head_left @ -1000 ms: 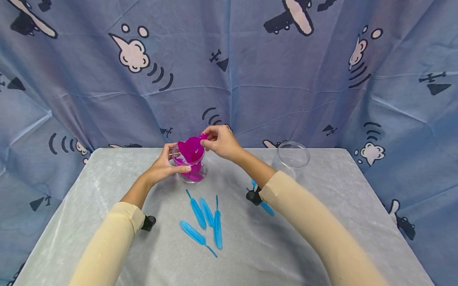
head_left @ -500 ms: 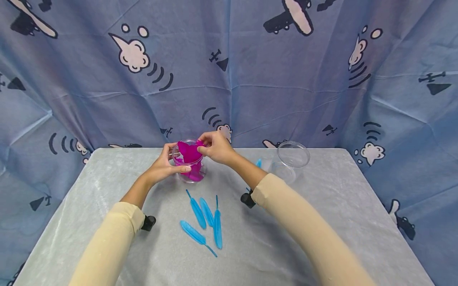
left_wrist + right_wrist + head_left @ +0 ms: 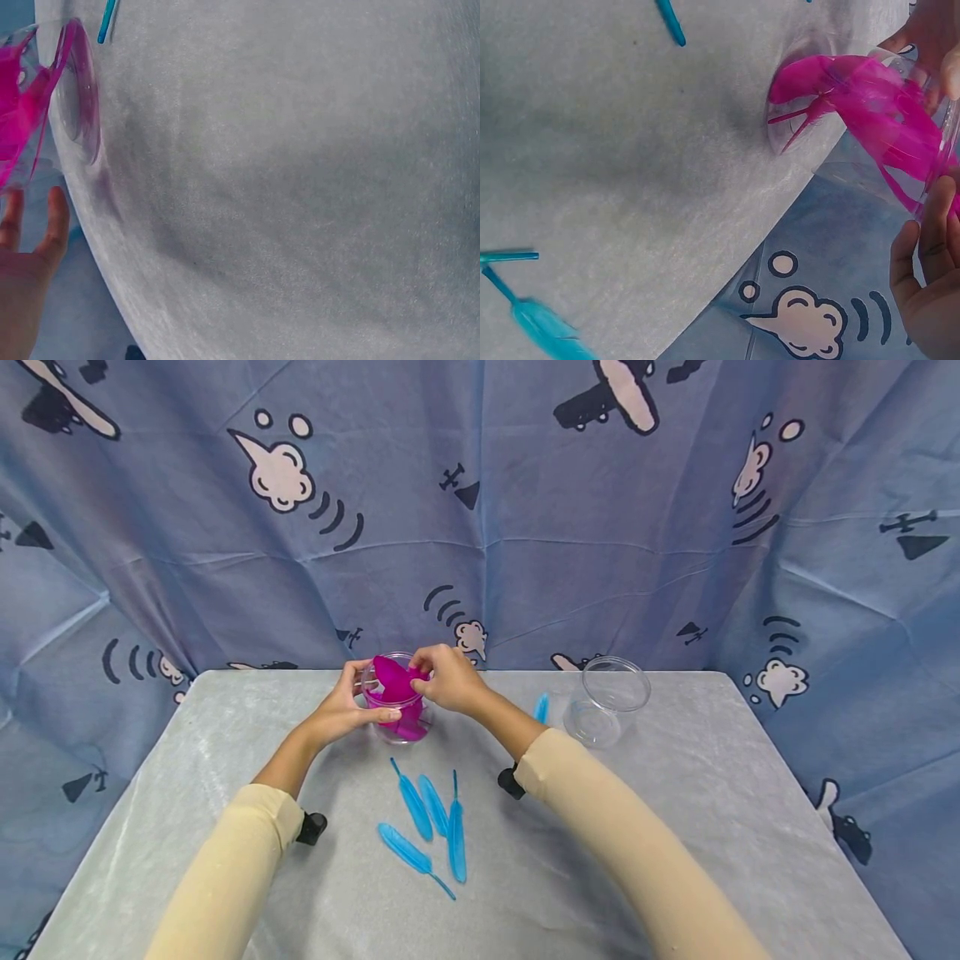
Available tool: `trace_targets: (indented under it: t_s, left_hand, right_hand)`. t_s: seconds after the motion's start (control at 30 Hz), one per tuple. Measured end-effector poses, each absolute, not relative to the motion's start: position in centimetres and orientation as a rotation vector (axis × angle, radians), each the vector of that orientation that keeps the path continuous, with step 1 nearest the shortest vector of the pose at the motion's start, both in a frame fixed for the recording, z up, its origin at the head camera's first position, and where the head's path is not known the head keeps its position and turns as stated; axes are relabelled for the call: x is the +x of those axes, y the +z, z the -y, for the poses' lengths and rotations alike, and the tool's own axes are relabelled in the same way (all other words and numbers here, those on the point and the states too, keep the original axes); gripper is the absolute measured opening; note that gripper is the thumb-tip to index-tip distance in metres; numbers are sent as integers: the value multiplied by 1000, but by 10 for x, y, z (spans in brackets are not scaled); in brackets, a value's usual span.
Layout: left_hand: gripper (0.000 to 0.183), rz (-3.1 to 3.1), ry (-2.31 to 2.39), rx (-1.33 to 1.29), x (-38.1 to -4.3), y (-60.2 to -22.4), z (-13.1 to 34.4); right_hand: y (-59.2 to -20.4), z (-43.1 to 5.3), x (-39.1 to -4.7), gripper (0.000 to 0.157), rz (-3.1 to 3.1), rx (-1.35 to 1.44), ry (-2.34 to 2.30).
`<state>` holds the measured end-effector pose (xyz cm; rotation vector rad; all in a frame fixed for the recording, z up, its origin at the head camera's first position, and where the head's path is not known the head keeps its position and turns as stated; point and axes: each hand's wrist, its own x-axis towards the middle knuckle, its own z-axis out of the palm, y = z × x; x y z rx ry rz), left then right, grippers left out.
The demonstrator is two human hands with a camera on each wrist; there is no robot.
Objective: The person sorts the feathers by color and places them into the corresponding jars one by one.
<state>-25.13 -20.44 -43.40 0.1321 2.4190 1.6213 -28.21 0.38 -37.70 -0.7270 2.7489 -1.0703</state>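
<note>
A clear plastic jar (image 3: 401, 732) stands at the table's far left with bright magenta feathers (image 3: 395, 680) inside, some reaching up to its rim. My left hand (image 3: 341, 706) grips the jar from the left side, thumb across its front. At the jar's right rim, my right hand (image 3: 447, 678) pinches the end of a magenta feather, whose wide part lies inside the mouth. Through the wall, in the right wrist view, magenta feathers (image 3: 870, 97) show with their quills near the base. That view also has my right hand (image 3: 930, 274) with bent fingers by the rim.
Several blue feathers (image 3: 456, 843) lie on the grey table (image 3: 360, 910) in front of the jar. Another blue feather (image 3: 542, 707) is partly hidden by the right forearm. A second clear jar (image 3: 611, 702) stands at the back right. A patterned blue curtain (image 3: 525, 485) hangs behind the table.
My right hand has moved left and slightly down at the jar's mouth, lowering the magenta feather further in. My left hand and the jar have stayed in place.
</note>
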Motion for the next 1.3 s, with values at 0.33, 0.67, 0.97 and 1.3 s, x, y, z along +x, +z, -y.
trace_targets:
  t_s: [0.33, 0.67, 0.97, 1.3]
  left_hand:
    - [100, -2404, 1633, 158, -252, -433, 206]
    - [100, -2414, 1627, 142, -253, -435, 205]
    - [100, -2442, 1599, 138, -251, -434, 206]
    - [101, -2434, 1586, 130, -251, -432, 206]
  right_hand:
    - [-378, -7, -282, 19, -2730, -779, -1061]
    - [-352, -34, -277, 32, -2689, -916, -1198]
    - [-320, -89, -273, 39, -2686, -949, -1278]
    - [-320, -183, -272, 50, -2785, -823, -1273]
